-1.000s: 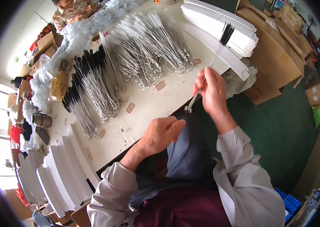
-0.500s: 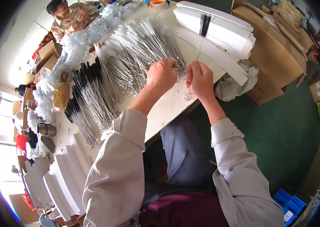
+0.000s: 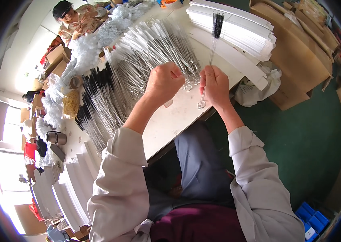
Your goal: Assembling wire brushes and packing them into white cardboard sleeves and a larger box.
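In my right hand (image 3: 215,86) a few thin wire-stemmed brushes (image 3: 217,26) stand nearly upright, black bristles at the top. Their looped wire ends (image 3: 201,105) stick out below my closed fingers, just above the table. My left hand (image 3: 163,84) is curled closed in front of the brush pile; whatever its fingers hold, if anything, is hidden. A small pale piece (image 3: 168,103) shows just below that hand. Beyond my hands lies a broad pile of white-bristled brushes (image 3: 150,36), loops toward me. Black-bristled brushes (image 3: 94,86) lie to its left.
White folded card strips (image 3: 231,26) are stacked at the table's far right, with more card stacks (image 3: 71,189) at the near left. Cardboard boxes (image 3: 295,52) stand beyond the right edge. A steel flask (image 3: 56,137) and tape roll (image 3: 75,82) are leftward. Another person (image 3: 80,22) sits across.
My left hand has shifted slightly left, away from my right hand, and rolled a little. My right hand keeps the brushes in almost the same place. The person across has raised their head.
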`<state>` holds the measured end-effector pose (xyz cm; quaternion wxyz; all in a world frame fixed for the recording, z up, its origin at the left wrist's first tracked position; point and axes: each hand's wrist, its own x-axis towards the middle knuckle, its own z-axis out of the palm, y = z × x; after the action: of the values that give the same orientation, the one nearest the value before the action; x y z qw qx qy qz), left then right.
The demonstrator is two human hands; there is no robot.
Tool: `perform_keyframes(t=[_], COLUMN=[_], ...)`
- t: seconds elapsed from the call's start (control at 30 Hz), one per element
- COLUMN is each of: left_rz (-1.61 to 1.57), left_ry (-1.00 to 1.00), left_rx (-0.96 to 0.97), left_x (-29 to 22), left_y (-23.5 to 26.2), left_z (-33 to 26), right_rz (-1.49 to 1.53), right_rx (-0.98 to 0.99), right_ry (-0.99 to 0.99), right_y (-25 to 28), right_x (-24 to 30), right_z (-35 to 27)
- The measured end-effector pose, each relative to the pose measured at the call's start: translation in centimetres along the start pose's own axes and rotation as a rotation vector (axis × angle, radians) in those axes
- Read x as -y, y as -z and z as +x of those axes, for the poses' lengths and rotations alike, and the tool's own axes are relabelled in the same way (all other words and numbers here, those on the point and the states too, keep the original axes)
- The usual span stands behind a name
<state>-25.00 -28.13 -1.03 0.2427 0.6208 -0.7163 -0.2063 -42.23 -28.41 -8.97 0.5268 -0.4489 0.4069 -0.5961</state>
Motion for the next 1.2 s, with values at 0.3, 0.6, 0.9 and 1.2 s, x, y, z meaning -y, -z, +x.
perform_keyframes(t=[0.3,0.6,0.9,1.2], left_rz=[-0.338,-0.700,-0.842,-0.780], left_ry=[-0.070,-0.195,-0.281,-0.128], left_rx=[-0.336,-0.455,-0.519,-0.404], left_x=[-0.3,0.0,-1.4,-3.8], left_y=[5.4,10.4,18.1,24.8], left_z=[-2.0,-3.2,-9.1,-20.6], right_rz=[0.034,0.249,0.278,0.017], right_rx=[0.048,0.241,0.165,0.450], right_ry=[0.025,-0.167,-0.265,-0.105], right_y=[-0.3,-5.5,-5.7,-7.1], right_x=[0.5,-0.3,-2.0,4.2], right_z=[0.0,3.6,4.5,-0.5])
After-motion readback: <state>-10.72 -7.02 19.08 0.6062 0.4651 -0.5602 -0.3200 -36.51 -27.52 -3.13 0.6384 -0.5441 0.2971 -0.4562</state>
